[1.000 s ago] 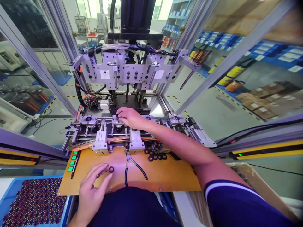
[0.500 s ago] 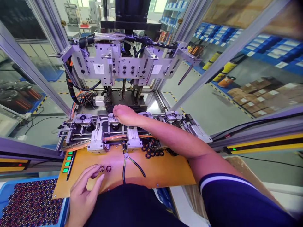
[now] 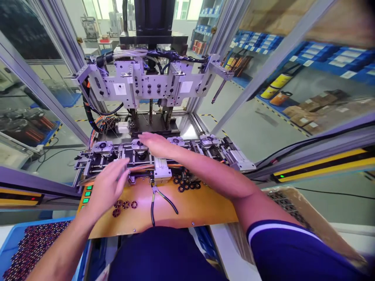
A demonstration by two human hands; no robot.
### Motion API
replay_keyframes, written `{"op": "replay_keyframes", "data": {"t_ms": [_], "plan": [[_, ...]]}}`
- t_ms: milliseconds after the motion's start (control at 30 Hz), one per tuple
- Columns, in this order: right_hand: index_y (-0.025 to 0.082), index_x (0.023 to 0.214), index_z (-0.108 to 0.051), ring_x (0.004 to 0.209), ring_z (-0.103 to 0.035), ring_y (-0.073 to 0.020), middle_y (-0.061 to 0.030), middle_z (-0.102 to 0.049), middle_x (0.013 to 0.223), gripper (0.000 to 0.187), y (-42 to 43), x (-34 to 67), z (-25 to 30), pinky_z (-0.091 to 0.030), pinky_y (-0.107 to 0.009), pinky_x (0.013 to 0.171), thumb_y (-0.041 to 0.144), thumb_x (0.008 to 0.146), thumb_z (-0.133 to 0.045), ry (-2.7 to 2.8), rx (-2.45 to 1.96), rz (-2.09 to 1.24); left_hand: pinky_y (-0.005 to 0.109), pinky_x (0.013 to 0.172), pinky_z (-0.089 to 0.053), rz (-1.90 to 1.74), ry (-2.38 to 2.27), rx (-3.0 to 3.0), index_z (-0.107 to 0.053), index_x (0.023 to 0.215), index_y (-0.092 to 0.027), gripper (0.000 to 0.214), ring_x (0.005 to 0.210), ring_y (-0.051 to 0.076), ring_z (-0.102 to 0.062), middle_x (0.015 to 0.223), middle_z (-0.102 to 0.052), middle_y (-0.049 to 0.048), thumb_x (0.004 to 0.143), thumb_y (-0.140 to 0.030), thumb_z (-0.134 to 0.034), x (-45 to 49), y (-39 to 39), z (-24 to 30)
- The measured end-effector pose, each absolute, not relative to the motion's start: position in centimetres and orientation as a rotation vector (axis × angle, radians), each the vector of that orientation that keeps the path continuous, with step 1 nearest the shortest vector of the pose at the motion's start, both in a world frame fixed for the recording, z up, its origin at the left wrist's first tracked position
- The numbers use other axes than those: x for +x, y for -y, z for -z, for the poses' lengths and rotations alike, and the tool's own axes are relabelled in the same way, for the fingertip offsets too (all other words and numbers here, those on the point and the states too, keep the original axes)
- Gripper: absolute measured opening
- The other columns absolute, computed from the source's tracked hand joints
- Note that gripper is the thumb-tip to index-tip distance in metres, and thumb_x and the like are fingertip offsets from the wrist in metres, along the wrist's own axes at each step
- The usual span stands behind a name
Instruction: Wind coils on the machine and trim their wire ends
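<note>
My right hand (image 3: 155, 145) is stretched over the second metal fixture (image 3: 139, 144) of the machine, its fingers extended just above the fixture and nothing visible in them. My left hand (image 3: 109, 185) hovers over the front left slide of the machine, slightly blurred, with thumb apart from the fingers and no object showing. Below it, several small dark-red slotted rings (image 3: 125, 205) lie on the orange-yellow work plate (image 3: 140, 220). Cutting pliers (image 3: 154, 190) rest on the plate with handles spread. A group of black rings (image 3: 187, 185) sits right of the pliers.
Other fixtures stand at left (image 3: 103, 146), centre right (image 3: 175, 141) and right (image 3: 208, 140). A tooling head (image 3: 152, 84) hangs above them. A blue bin (image 3: 11, 234) of small rings is at lower left; a lined box (image 3: 310, 210) is at right. Yellow sensor bars (image 3: 328, 169) flank the machine.
My left hand has moved up and forward from the dark-red rings to the machine's front. My right hand's fingers have straightened from a curled grip at the second fixture.
</note>
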State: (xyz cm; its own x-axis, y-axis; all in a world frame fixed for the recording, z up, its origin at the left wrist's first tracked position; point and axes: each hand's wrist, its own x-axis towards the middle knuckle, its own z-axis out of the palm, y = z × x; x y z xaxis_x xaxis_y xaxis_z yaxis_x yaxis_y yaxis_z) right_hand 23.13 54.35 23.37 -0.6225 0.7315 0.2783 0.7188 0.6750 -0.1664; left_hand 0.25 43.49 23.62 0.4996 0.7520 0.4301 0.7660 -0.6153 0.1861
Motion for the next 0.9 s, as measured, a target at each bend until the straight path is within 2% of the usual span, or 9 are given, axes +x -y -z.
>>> {"op": "replay_keyframes", "data": {"t_ms": [100,167,233,300,400,567,667,800,900], "plan": [[0.007,0.134,-0.055,0.136,-0.047,-0.0224,-0.0152,-0.054,0.143,0.054,-51.5,25.2,-25.0,-0.042,-0.044,0.113,-0.005,0.086,-0.034,2.312,-1.248,0.025,0.05,0.112,-0.041,0.48,1.315,-2.782,-0.056,0.135,-0.008,0.043,0.139,0.031,-0.047,0.145,-0.056,0.0173,0.094,-0.017,-0.048,3.0,-49.4,-23.8],[0.008,0.136,-0.054,0.134,-0.049,-0.0228,-0.0147,-0.057,0.14,0.05,-47.4,27.4,-24.5,-0.041,-0.047,0.114,0.0,0.091,-0.033,2.127,-1.196,0.033,0.056,0.113,-0.037,0.35,1.31,-2.82,-0.055,0.137,-0.009,0.046,0.142,0.033,-0.043,0.147,-0.054,0.0162,0.092,-0.014,-0.048,4.3,-51.7,-23.3],[0.017,0.135,-0.057,0.129,-0.055,-0.0234,-0.0103,-0.062,0.134,0.046,-42.3,29.4,-22.4,-0.045,-0.048,0.112,0.008,0.094,-0.04,2.013,-1.135,-0.046,0.059,0.114,-0.035,0.253,1.323,-2.839,-0.055,0.137,-0.009,0.047,0.142,0.034,-0.042,0.148,-0.053,0.0168,0.091,-0.013,-0.046,4.9,-52.7,-22.6],[0.025,0.132,-0.06,0.121,-0.06,-0.0229,-0.0088,-0.066,0.127,0.042,-37.5,30.6,-18.9,-0.05,-0.044,0.107,0.013,0.095,-0.043,1.949,-1.364,-0.189,0.059,0.113,-0.033,0.193,1.336,-2.85,-0.054,0.138,-0.007,0.048,0.143,0.035,-0.04,0.149,-0.051,0.0181,0.091,-0.013,-0.044,5.1,-52.9,-22.2],[0.024,0.117,-0.069,0.103,-0.068,-0.0278,-0.0127,-0.072,0.106,0.031,-33.4,30.6,-13.2,-0.057,-0.047,0.094,0.019,0.095,-0.047,1.926,-1.617,-0.309,0.059,0.113,-0.033,0.142,1.344,-2.859,-0.052,0.139,-0.006,0.048,0.143,0.037,-0.039,0.151,-0.048,0.0184,0.092,-0.014,-0.044,5.0,-53.2,-22.2],[0.018,0.114,-0.065,0.101,-0.066,-0.0218,-0.0113,-0.067,0.114,0.021,-35.8,28.1,-7.9,-0.057,-0.041,0.089,0.027,0.097,-0.057,1.816,-1.915,-0.47,0.062,0.113,-0.034,0.137,1.33,-2.839,-0.047,0.142,-0.005,0.054,0.145,0.041,-0.034,0.155,-0.042,0.0202,0.092,-0.022,-0.052,5.3,-52.2,-23.8],[0.019,0.114,-0.064,0.101,-0.064,-0.0176,-0.008,-0.064,0.118,0.021,-38.1,27.4,-7.8,-0.056,-0.036,0.088,0.033,0.099,-0.057,1.725,-1.955,-0.573,0.057,0.118,-0.03,0.517,1.332,-2.793,-0.042,0.146,-0.006,0.061,0.148,0.037,-0.028,0.158,-0.037,0.0209,0.093,-0.032,-0.056,5.4,-48.3,-24.8],[0.017,0.101,-0.066,0.094,-0.064,-0.017,-0.0063,-0.067,0.106,0.018,-37.9,27.5,-9.7,-0.055,-0.036,0.086,0.032,0.098,-0.057,1.624,-1.809,-0.732,0.05,0.116,-0.038,1.078,1.338,-2.822,-0.054,0.136,-0.017,0.048,0.136,0.029,-0.05,0.143,-0.057,0.0144,0.09,-0.027,-0.063,4.9,-40.4,-24.1],[0.018,0.086,-0.068,0.079,-0.063,-0.0173,-0.004,-0.067,0.083,0.019,-35.5,27.3,-12.5,-0.055,-0.034,0.077,0.031,0.095,-0.058,1.546,-1.584,-0.871,0.039,0.096,-0.056,1.111,1.458,-2.94,-0.059,0.129,-0.02,0.04,0.108,0.023,-0.068,0.121,-0.07,0.0109,0.089,-0.024,-0.065,5.1,-35.5,-22.0]]}}
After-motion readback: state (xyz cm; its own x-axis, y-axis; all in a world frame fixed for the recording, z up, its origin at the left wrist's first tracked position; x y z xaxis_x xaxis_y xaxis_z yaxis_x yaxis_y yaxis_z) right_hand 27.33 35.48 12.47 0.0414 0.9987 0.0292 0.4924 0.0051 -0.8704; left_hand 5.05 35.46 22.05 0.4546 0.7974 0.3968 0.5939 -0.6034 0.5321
